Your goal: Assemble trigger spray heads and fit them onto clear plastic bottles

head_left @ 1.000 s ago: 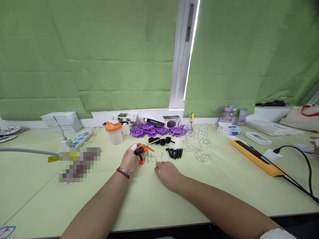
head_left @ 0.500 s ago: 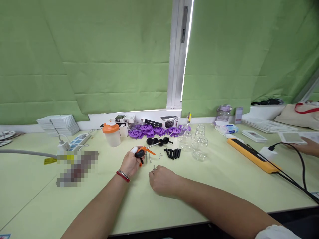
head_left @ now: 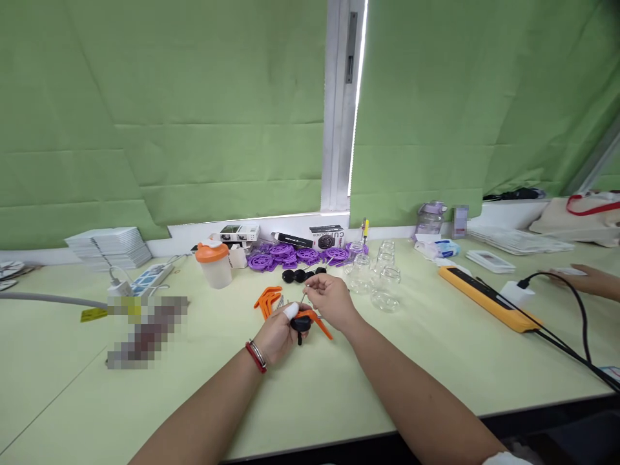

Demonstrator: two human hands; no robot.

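My left hand (head_left: 278,332), with a white-taped finger and a red bracelet, grips a small orange-and-black part (head_left: 308,320) just above the table. My right hand (head_left: 329,298) is raised right above it, pinching a thin metal pin (head_left: 302,301) that points down at the part. More orange pieces (head_left: 267,299) lie on the table just left of my hands. Black round parts (head_left: 296,276) sit behind them, partly hidden by my right hand.
Purple discs (head_left: 290,255), small boxes, an orange-lidded cup (head_left: 212,265) and clear glass jars (head_left: 382,278) line the back. A yellow bar (head_left: 487,298) with black cable lies right. Another person's hand (head_left: 581,279) rests far right. A power strip (head_left: 145,278) sits left.
My left hand lifted the orange-and-black part toward me. My right hand rose from the table with a metal pin and moved over the part. The camera view shifted right.
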